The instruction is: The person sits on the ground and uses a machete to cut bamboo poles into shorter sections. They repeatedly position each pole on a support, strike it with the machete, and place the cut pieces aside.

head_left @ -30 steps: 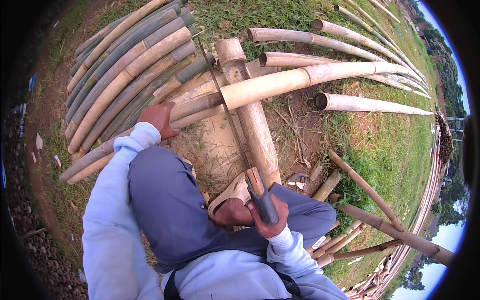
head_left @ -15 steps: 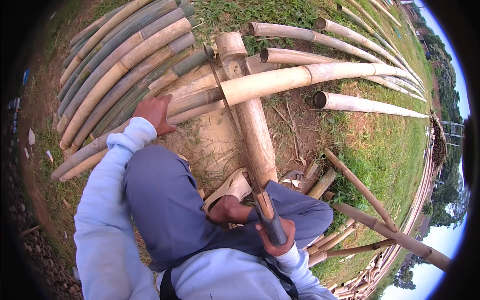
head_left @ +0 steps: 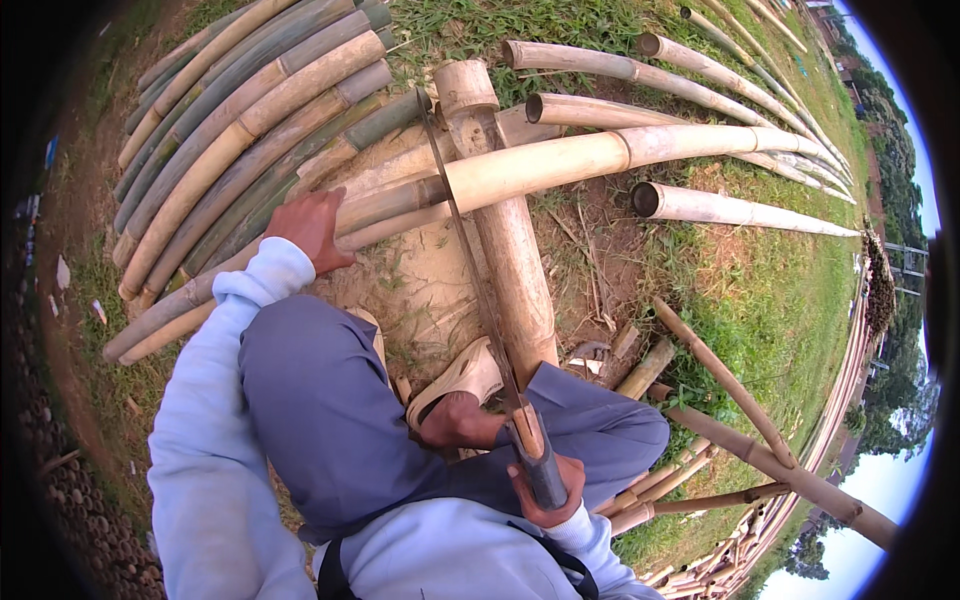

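Observation:
My right hand [head_left: 552,490] is wrapped round the dark handle of a handsaw [head_left: 476,265]. Its long blade slants away from me and crosses a bamboo pole [head_left: 570,160], with the teeth hidden at the cut. On the near left part of that pole my left hand [head_left: 308,230] presses down, fingers closed over the top. A second, thinner bamboo lies alongside just below it. Under the pole, next to the blade, runs a thick bamboo log [head_left: 515,285]. My sandalled foot [head_left: 460,390] rests on the ground beside this log.
Several green and tan bamboo poles [head_left: 250,130] are stacked at the left. More cut poles [head_left: 740,212] lie on the grass at the right. A bamboo frame [head_left: 780,465] stands near my right knee. Sawdust [head_left: 425,270] covers the soil under the cut.
My right hand has drawn the handsaw a little toward me. My left hand stays in place on the bamboo pole.

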Motion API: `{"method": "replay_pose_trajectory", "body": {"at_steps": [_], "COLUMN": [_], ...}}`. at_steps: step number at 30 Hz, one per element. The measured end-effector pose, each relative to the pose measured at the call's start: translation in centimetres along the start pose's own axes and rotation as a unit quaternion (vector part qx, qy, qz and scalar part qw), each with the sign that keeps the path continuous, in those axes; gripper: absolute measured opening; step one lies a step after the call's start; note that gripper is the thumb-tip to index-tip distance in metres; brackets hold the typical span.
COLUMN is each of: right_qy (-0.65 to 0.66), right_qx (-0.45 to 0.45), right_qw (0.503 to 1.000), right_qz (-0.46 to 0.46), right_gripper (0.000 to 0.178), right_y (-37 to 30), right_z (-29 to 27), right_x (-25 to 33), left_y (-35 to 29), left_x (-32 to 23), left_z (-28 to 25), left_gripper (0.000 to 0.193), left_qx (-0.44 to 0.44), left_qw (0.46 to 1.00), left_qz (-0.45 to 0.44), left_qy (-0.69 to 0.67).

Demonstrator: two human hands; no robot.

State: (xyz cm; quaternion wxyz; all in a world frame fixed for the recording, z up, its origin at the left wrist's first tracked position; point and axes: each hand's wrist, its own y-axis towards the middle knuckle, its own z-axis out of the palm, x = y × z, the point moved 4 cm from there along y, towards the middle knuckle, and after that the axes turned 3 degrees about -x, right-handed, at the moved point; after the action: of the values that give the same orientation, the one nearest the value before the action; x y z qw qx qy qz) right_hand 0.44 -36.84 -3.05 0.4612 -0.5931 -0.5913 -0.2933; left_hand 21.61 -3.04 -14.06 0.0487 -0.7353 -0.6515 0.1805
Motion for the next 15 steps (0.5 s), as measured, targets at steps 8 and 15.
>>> {"method": "replay_pose_trajectory", "body": {"at_steps": [8, 15], "right_qy": [0.049, -0.019], "right_qx": [-0.019, 0.010], "right_qw": [0.998, 1.000], "right_qz": [-0.035, -0.015], "right_gripper": [0.013, 0.028], "right_y": [10.8, -0.6], "right_z": [4.0, -0.3], "right_x": [-1.8, -1.1], "left_y": [0.6, -0.1], "left_x": [0.3, 0.5], "left_z": [0.5, 0.4], "left_gripper": [0.093, 0.092], "left_qx": [0.008, -0.016], "left_qw": [1.000, 1.000], "left_qz": [-0.014, -0.010], "left_qy": [-0.001, 0.018]}}
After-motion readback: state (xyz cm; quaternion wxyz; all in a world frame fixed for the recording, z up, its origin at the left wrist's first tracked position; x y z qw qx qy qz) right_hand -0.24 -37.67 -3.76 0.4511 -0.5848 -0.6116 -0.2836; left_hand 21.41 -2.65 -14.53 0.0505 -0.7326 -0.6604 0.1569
